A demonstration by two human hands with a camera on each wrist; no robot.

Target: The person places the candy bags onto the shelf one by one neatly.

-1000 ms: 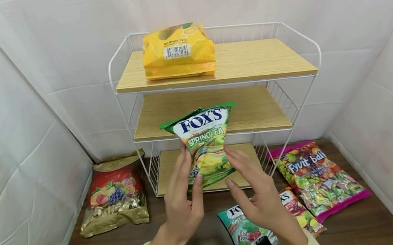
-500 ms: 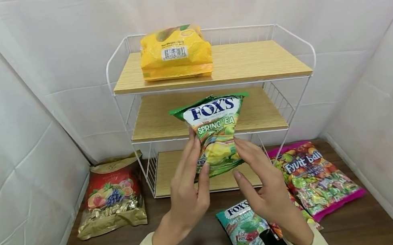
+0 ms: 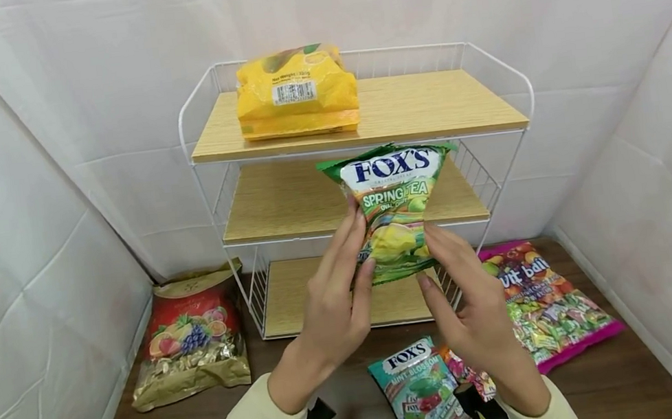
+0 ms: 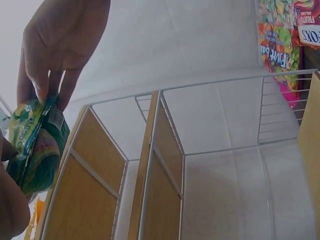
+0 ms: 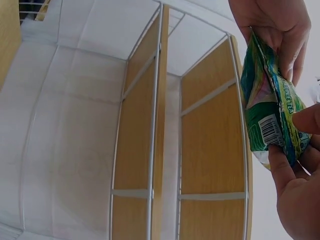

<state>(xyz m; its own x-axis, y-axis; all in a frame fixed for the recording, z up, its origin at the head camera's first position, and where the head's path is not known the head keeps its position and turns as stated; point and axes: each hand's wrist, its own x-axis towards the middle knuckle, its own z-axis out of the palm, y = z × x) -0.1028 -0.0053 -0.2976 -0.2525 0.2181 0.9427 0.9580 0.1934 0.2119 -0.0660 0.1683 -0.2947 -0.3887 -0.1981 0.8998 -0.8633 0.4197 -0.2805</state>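
A green Fox's Spring Tea candy bag [image 3: 397,213] is held up in front of the middle shelf, slightly tilted. My left hand [image 3: 336,306] grips its lower left side, and my right hand [image 3: 476,301] grips the lower right side. The front of the bag faces me in the head view. Both wrist views show fingers and thumbs around the bag's bottom end, where a barcode is printed. On the top shelf, towards the left, stands a yellow candy bag [image 3: 297,96].
A white wire rack with three wooden shelves [image 3: 423,103] stands against white cloth walls. A red and gold candy bag [image 3: 191,336] lies left of it. At right are a pink-edged fruit candy bag [image 3: 559,308], a teal Mint Blossom bag [image 3: 419,393] and a partly hidden Fox's bag [image 3: 463,368].
Both hands have carried the green candy bag up and to the right, still gripping its two sides. The other bags lie as before; the head view has shifted slightly.
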